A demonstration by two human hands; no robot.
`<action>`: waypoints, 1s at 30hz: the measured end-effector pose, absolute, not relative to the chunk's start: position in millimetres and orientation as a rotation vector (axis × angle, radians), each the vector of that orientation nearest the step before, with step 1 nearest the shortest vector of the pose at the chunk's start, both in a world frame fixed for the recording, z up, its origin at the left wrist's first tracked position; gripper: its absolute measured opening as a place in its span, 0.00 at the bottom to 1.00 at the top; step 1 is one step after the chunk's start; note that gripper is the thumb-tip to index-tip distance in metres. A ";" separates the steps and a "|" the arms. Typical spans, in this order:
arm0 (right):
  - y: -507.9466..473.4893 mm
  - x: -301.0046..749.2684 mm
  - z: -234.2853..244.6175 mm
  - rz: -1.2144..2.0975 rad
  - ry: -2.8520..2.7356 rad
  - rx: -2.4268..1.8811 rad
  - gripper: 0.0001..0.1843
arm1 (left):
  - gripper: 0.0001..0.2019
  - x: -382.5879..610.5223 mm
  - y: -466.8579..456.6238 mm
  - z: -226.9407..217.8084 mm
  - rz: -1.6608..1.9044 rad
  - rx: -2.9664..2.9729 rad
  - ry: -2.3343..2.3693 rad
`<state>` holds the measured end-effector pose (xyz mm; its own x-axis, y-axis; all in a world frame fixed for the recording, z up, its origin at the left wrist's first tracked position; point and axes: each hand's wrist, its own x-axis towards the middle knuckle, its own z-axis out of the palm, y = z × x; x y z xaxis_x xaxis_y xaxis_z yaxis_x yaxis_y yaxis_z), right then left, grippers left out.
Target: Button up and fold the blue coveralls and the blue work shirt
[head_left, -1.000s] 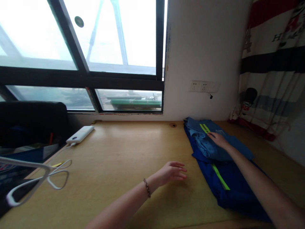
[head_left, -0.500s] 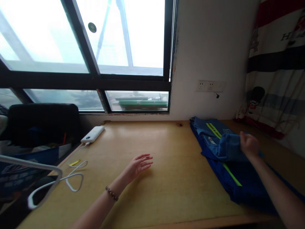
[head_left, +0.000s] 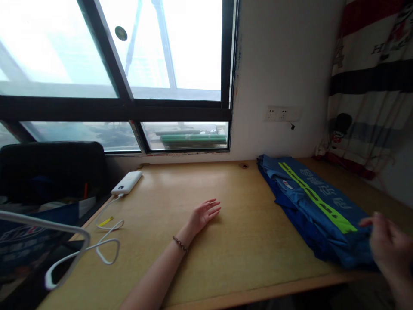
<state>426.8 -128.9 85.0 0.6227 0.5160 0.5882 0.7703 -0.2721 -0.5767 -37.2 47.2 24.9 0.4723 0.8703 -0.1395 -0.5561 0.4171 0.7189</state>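
Observation:
My left hand (head_left: 204, 215) is over the middle of the wooden desk (head_left: 232, 254), fingers stretched out and slightly apart, holding nothing. A dark beaded bracelet (head_left: 180, 244) circles its wrist. To the right lies a folded blue work garment (head_left: 318, 196) with a fluorescent yellow-green stripe and pale lettering, on top of a darker blue cloth layer (head_left: 298, 226). At the garment's near right end is my right hand (head_left: 389, 245), its thumb and a finger apart over the cloth edge. It appears open; its other fingers are partly hidden and dim.
A white power bank (head_left: 127, 183) sits at the desk's left edge, with a white cable (head_left: 109, 241) looping off it beside a yellow strip (head_left: 106, 221). A black chair (head_left: 54, 168) stands at left. Window, wall sockets (head_left: 277, 113) and a patterned curtain (head_left: 358, 116) line the back.
My right hand has drawn the light blue cloth toward me and let it down flat, uncovering more stripe and lettering. My left hand has shifted slightly right and away from me.

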 end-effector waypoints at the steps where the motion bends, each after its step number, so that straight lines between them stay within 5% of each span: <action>1: -111.1 400.2 88.8 -0.341 -1.009 -1.894 0.21 | 0.15 -36.6 43.9 23.7 0.947 0.666 0.553; 7: -2.1 213.1 64.7 0.140 -1.572 -1.424 0.20 | 0.13 -38.5 35.3 25.8 1.046 0.797 0.671; 12: 31.3 117.0 21.7 0.291 -1.943 -1.098 0.10 | 0.06 -37.0 36.2 16.9 1.130 1.318 0.943; 19: 30.9 118.3 -2.3 0.387 -2.064 -1.141 0.08 | 0.15 -31.5 29.3 12.4 0.933 1.999 1.047; 30: 4.8 114.6 39.5 0.052 -2.219 -0.805 0.11 | 0.10 -37.7 44.5 -5.8 1.106 2.071 1.311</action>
<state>114.6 4.8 39.5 -0.5120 0.5636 0.6482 0.5326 0.8004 -0.2753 -37.7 44.5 -5.8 0.2273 0.8930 0.3883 0.5330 -0.4479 0.7179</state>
